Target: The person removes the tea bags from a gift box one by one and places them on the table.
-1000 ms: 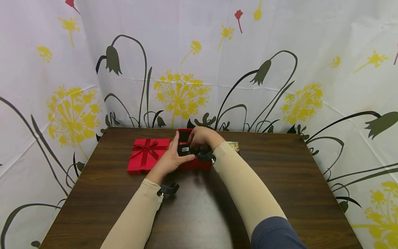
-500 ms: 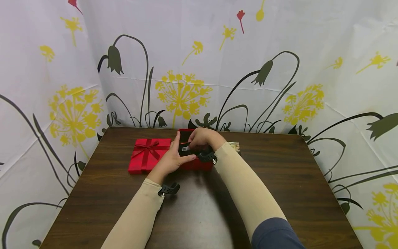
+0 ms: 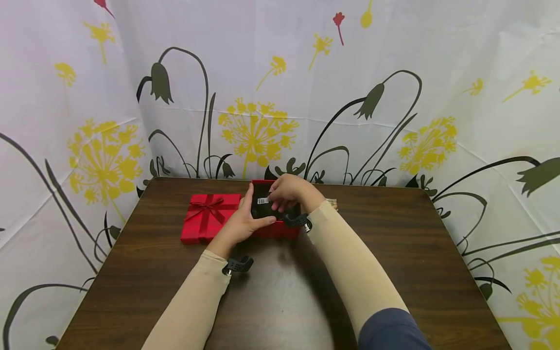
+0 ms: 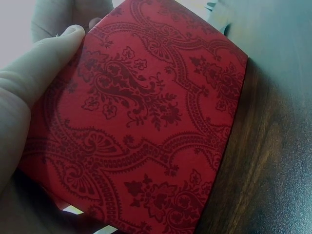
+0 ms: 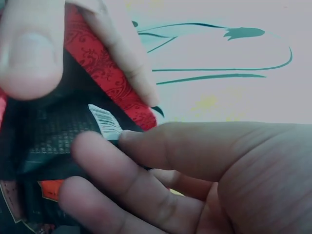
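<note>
My left hand grips the left end of an open red box, thumb across its front wall. In the left wrist view that thumb lies against the dark red paisley pattern of the box. Inside the box is a black packet with a white barcode label. My right hand reaches over the box and pinches the packet's edge between thumb and forefinger. The right wrist view shows its thumb tip at the barcode. Below the packet an orange-red patch shows.
To the left lies a red lid with a dark red ribbon bow. A small yellowish printed thing shows partly behind the right wrist. A white floral curtain hangs behind the brown wooden table.
The packet's barcode label has shifted away from me and slightly right, and the packet lies flatter. My right hand has moved a little up and right. The left hand keeps its place.
</note>
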`<state>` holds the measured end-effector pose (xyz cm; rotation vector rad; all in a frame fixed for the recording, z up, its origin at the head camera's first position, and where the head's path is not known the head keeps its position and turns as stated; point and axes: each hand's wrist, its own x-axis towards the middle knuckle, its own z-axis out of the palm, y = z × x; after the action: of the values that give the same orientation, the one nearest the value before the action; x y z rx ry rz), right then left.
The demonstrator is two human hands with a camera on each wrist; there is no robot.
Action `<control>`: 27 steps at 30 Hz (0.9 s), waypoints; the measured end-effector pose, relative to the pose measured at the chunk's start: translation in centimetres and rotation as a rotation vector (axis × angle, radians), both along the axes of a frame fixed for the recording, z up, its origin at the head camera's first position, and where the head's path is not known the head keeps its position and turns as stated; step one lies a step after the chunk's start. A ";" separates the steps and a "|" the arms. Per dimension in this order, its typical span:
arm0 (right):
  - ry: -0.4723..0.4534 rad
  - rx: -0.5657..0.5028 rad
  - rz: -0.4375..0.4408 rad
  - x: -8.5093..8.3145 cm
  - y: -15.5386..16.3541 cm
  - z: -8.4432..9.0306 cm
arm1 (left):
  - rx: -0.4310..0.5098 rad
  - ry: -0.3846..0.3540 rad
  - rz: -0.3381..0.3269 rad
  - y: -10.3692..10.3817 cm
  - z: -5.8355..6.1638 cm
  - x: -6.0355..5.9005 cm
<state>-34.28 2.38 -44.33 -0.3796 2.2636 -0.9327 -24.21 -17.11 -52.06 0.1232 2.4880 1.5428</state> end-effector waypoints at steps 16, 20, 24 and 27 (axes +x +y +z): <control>0.081 -0.108 -0.094 1.8 2.3 0.4 | 0.008 0.007 0.000 0.0 -0.3 -0.3; 0.043 -0.133 -0.125 2.0 2.7 0.2 | 0.000 -0.013 0.001 0.0 -0.2 -0.2; -0.010 -0.205 -0.165 2.2 2.9 -0.3 | 0.005 -0.023 0.006 0.0 -0.2 -0.1; -0.034 -0.269 -0.192 2.4 3.0 -0.8 | 0.008 -0.013 0.006 0.1 -0.1 -0.1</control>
<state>-31.91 5.35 -45.12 -0.2626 2.1755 -1.3400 -24.35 -17.05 -52.19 0.1064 2.4750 1.5505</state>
